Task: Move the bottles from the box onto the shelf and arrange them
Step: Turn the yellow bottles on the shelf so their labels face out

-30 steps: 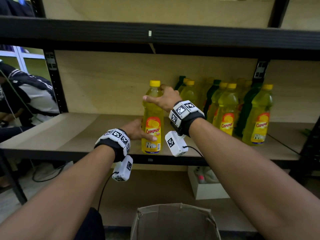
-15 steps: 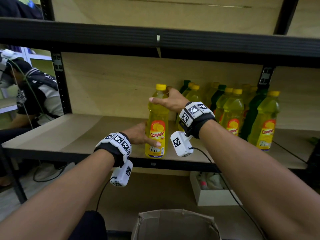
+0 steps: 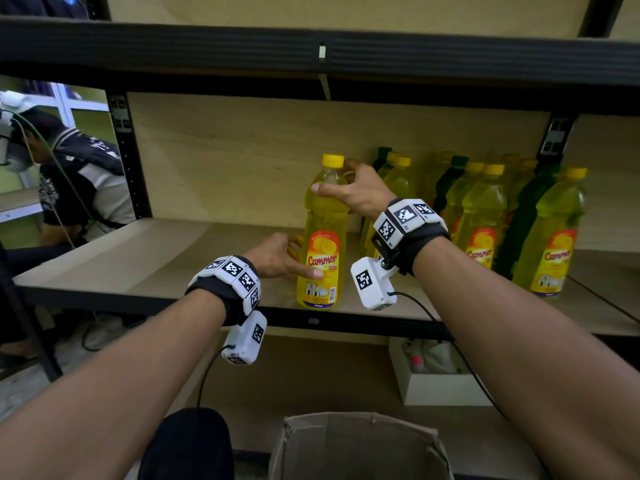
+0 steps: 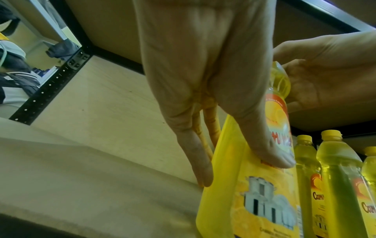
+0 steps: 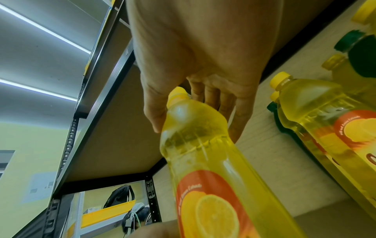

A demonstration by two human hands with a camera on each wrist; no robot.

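Note:
A yellow bottle (image 3: 323,237) with a yellow cap and an orange Cammer label stands upright near the front edge of the wooden shelf (image 3: 166,268). My left hand (image 3: 298,260) holds its lower body, thumb across the label and fingers behind. My right hand (image 3: 334,178) grips the neck just under the cap. The left wrist view shows the thumb (image 4: 266,145) pressed on the bottle (image 4: 254,201). The right wrist view shows my fingers (image 5: 213,98) behind the bottle (image 5: 203,153) neck. The cardboard box (image 3: 356,441) is below me; its inside is hidden.
Several yellow bottles (image 3: 481,220) and green bottles (image 3: 523,220) stand in rows on the shelf's right part. The shelf's left part is bare wood. A white box (image 3: 436,389) sits on the lower shelf. A person (image 3: 76,181) sits at far left beyond the black upright.
Both hands keep the same hold and the bottle stays at the same spot on the shelf. Only the head view has shifted a little.

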